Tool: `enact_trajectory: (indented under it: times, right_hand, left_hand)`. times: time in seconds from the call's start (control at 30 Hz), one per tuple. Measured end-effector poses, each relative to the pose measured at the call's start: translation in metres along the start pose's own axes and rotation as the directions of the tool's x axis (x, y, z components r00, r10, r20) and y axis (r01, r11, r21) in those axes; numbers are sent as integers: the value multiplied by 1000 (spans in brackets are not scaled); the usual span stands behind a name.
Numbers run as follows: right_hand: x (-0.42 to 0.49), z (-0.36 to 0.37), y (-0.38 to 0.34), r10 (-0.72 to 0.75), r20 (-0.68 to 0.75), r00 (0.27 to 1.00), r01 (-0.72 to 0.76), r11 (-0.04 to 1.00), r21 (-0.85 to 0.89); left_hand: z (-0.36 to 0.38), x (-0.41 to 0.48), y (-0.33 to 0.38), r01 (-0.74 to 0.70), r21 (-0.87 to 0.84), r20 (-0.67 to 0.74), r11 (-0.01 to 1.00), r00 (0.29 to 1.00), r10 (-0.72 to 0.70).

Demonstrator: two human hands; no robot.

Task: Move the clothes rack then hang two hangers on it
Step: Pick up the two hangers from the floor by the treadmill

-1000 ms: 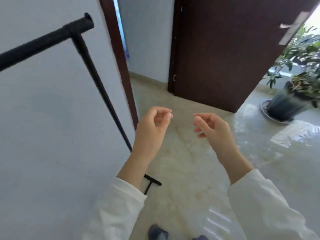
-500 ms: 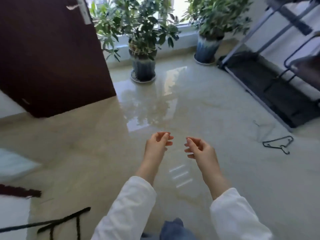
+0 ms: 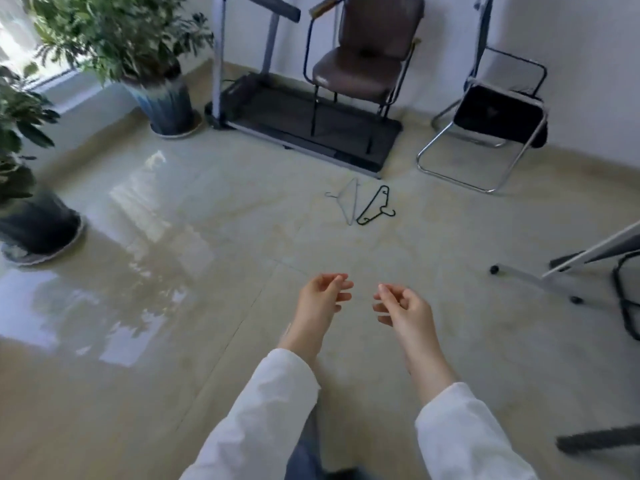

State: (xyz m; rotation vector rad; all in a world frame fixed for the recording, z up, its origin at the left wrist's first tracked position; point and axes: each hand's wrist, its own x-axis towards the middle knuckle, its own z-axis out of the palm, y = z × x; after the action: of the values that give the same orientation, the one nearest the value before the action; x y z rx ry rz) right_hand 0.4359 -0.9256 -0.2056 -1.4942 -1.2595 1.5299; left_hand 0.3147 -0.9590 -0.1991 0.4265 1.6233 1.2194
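Two hangers lie side by side on the glossy floor ahead of me: a thin pale wire hanger (image 3: 349,202) on the left and a black hanger (image 3: 375,206) on the right. My left hand (image 3: 320,299) and my right hand (image 3: 403,306) hover close together in front of me, well short of the hangers. Both hands hold nothing, with fingers loosely curled and apart. The clothes rack is out of view.
A treadmill (image 3: 304,126) with a brown chair (image 3: 367,57) on it stands behind the hangers. A black folding chair (image 3: 491,123) is at the back right. Two potted plants, one (image 3: 166,98) and another (image 3: 34,226), stand at the left. A table leg (image 3: 540,282) reaches in from the right.
My view has swung right, away from the clothes rack and the door, to the room with the hangers now straight ahead. Both hands stay empty in front of me.
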Motion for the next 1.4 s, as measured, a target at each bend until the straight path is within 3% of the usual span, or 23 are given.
enact_trajectory:
  times: [0.6, 0.83, 1.13, 1.4]
  right_hand:
    - [345, 59, -145, 26, -206, 978, -11, 997, 75]
    - [453, 63, -149, 106, -225, 969, -80, 990, 119]
    - [671, 42, -151, 275, -213, 938, -243, 956, 167]
    - [824, 39, -172, 279, -219, 935, -262, 959, 105]
  left_hand:
    - [51, 345, 191, 17, 89, 146, 996, 989, -30]
    - [75, 457, 201, 114, 143, 135, 983, 982, -134]
    - [144, 654, 203, 338, 125, -25, 933, 941, -338]
    - [201, 793, 241, 317, 70, -20, 946, 948, -316]
